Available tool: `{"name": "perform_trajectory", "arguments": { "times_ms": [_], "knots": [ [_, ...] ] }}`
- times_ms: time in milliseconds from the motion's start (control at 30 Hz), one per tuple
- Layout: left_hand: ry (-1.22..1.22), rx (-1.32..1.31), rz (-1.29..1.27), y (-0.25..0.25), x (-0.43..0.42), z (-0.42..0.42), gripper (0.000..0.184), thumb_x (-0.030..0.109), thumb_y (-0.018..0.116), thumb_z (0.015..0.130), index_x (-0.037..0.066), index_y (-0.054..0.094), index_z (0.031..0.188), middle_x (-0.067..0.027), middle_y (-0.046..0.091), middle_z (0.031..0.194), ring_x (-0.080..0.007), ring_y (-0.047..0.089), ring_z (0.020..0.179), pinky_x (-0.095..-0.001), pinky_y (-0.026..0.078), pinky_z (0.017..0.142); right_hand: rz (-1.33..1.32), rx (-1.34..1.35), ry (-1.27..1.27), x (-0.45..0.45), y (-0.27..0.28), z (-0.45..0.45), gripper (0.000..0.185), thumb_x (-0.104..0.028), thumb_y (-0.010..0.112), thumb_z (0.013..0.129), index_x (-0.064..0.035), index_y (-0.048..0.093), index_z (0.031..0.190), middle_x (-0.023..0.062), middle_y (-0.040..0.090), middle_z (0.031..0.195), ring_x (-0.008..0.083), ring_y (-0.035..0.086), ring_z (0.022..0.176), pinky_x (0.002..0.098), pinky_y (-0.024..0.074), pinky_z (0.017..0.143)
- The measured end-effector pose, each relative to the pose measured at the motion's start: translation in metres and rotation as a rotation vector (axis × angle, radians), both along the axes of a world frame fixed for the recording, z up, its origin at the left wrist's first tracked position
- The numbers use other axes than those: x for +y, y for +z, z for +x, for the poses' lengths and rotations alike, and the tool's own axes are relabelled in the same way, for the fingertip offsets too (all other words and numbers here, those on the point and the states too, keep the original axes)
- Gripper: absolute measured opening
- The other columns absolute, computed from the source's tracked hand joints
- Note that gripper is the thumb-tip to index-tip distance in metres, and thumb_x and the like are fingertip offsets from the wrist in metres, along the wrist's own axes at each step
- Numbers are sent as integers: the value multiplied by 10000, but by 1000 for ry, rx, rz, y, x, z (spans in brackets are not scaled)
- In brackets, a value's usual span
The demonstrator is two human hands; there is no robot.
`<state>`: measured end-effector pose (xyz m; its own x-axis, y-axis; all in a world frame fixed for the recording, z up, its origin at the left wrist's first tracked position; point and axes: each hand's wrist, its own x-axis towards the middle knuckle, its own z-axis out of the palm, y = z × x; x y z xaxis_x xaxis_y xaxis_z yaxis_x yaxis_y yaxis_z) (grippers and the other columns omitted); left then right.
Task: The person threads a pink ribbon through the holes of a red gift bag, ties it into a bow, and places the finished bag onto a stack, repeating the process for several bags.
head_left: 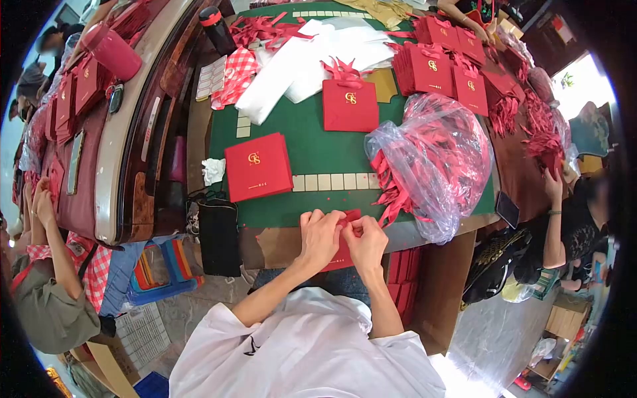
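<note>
At the table's near edge, my left hand [320, 236] and my right hand [367, 241] meet with fingers closed at the top of a red paper bag [342, 257]. A bit of red ribbon or bag edge shows between the fingertips; which of these each hand pinches is hard to make out. The lower part of the bag hangs in front of my body, partly behind my hands. To the left lies a stack of flat red bags [257, 167] with gold print. On the right, a clear plastic sack [441, 159] is full of red ribbons.
A finished-looking red bag with ribbon handles [350, 106] lies beyond, near white plastic sheets [312, 60]. Pale tiles [332, 182] line the green table top [308, 147]. Standing bags [428, 69] fill the back right. A black pouch [219, 235] hangs left; co-workers sit on both sides.
</note>
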<state>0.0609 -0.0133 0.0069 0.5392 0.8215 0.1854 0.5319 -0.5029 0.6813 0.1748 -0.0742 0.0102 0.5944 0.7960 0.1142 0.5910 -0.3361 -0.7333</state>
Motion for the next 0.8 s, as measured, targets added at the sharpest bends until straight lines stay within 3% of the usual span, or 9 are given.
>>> {"name": "perform_trajectory", "arguments": {
  "times_ms": [200, 267, 433, 500, 700, 767, 800],
  "knots": [
    [-1, -38, 76, -3, -4, 1, 243, 55, 692, 785, 114, 688, 1020, -32, 692, 877, -242, 570, 823, -402, 370, 842, -109, -30, 68, 3, 4, 8, 136, -125, 734, 781, -39, 631, 758, 114, 662, 732, 292, 662, 641, 402, 516, 599],
    [2, -47, 105, -5, -6, 2, 241, 55, 694, 783, 114, 687, 1017, -32, 693, 872, -241, 571, 822, -401, 370, 845, -86, -7, 76, 4, 6, 9, 128, -120, 736, 790, -29, 647, 777, 117, 666, 746, 271, 667, 655, 378, 521, 613],
    [-48, -10, -79, 0, 13, -7, 177, 79, 675, 818, 127, 679, 988, -24, 704, 884, -239, 590, 828, -404, 373, 852, 20, 111, 141, 1, 2, 12, 102, -118, 738, 824, -39, 674, 837, 113, 671, 797, 280, 674, 703, 386, 524, 626],
    [-65, -30, -121, -8, 12, -9, 150, 100, 671, 833, 126, 675, 981, -21, 705, 882, -241, 597, 830, -407, 376, 851, 57, 105, 187, -5, 0, 12, 84, -67, 738, 847, -28, 704, 913, 105, 646, 805, 216, 662, 683, 317, 527, 632],
    [-78, -85, -253, -20, 11, -12, 154, 208, 715, 846, 121, 667, 963, -15, 707, 873, -250, 616, 831, -418, 387, 854, 215, 254, 130, -15, 7, 16, 90, -42, 721, 862, -20, 708, 948, 104, 629, 884, 196, 655, 749, 287, 523, 650],
    [-81, -84, -252, -17, 8, -12, 177, 234, 731, 840, 121, 668, 961, -14, 707, 869, -251, 619, 829, -420, 388, 855, 235, 317, 102, -13, 8, 22, 71, -66, 716, 871, -32, 709, 933, 113, 632, 925, 243, 653, 802, 317, 523, 665],
    [-81, -68, -227, -15, 6, -12, 187, 245, 747, 825, 123, 674, 946, -13, 703, 860, -248, 614, 825, -414, 386, 858, 216, 188, 172, -12, 8, 28, 76, -72, 720, 860, -34, 712, 926, 112, 628, 921, 255, 637, 827, 341, 513, 698]
  ]
}}
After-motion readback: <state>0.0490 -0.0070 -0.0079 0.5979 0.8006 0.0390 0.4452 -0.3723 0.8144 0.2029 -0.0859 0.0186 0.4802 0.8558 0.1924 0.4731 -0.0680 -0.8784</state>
